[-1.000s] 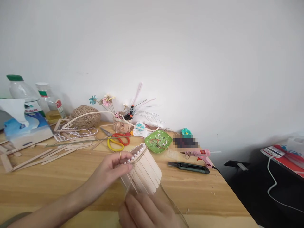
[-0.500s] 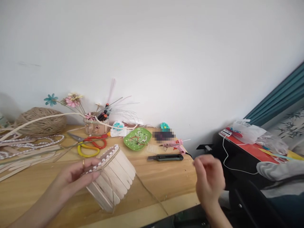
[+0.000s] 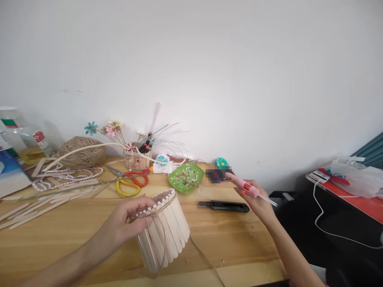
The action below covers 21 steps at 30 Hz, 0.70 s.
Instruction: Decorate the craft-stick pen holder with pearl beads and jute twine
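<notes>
My left hand (image 3: 133,221) grips the rim of a tilted basket made of popsicle sticks (image 3: 170,231), thumb outside and fingers over the edge. A string of pearl beads (image 3: 155,205) runs along its rim. Twine (image 3: 164,243) loops down its side, and another length trails off to the lower right. My right hand (image 3: 255,203) is closed round a pink glue gun (image 3: 247,187), with a clear glue stick (image 3: 269,199) poking out of its back and a small red light lit. Below the gun lies a black utility knife (image 3: 224,206) on the table.
Red-and-yellow scissors (image 3: 128,184) and a green dish (image 3: 186,178) of small beads lie behind the basket. Loose sticks (image 3: 38,207), a twine ball (image 3: 83,151) and bottles (image 3: 18,131) fill the left. A decorated pen pot (image 3: 137,160) stands by the wall.
My right hand has gone from holding nothing visible to gripping the pink glue gun, lifted off the table. My left hand still holds the basket; the whole view has shifted leftward.
</notes>
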Each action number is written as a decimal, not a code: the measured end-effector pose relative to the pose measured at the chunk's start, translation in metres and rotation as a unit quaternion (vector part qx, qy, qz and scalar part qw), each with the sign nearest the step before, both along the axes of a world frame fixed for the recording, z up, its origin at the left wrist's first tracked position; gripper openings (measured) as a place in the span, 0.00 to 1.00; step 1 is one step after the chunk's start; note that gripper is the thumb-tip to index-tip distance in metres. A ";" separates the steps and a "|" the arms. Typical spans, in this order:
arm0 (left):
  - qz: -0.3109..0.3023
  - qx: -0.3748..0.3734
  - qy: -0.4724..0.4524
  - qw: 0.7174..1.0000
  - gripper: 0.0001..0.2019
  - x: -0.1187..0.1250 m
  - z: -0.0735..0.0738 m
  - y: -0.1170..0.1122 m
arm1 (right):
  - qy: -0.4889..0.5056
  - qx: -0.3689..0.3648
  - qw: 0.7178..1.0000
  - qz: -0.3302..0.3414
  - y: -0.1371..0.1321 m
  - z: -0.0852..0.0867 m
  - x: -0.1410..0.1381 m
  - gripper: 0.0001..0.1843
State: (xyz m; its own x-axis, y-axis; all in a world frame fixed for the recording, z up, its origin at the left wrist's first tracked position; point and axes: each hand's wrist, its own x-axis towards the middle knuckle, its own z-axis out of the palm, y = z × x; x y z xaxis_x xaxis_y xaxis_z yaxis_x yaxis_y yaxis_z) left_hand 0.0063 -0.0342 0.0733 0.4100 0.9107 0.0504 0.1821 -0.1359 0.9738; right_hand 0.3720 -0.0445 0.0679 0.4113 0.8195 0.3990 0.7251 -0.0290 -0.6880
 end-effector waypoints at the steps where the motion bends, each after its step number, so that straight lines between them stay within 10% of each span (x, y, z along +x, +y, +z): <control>1: -0.008 -0.001 0.009 1.000 0.08 0.000 0.000 0.001 | 0.000 0.010 1.000 0.010 -0.008 0.004 -0.004 0.15; 12: -0.019 0.118 0.131 0.984 0.08 0.030 0.012 -0.012 | -0.147 0.051 0.915 0.372 -0.079 0.031 -0.091 0.06; 21: -0.032 0.109 0.129 0.985 0.10 0.031 0.008 -0.017 | -0.224 0.045 0.898 0.377 -0.079 0.022 -0.091 0.07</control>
State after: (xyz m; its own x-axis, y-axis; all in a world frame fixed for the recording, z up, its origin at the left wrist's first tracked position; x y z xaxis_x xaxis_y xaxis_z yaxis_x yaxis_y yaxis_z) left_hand 0.0372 -0.0512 0.0817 0.4910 0.8616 0.1289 0.4040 -0.3562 0.8425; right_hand 0.2806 -0.1233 0.0904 -0.4643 0.7540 0.4646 0.7204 0.6267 -0.2971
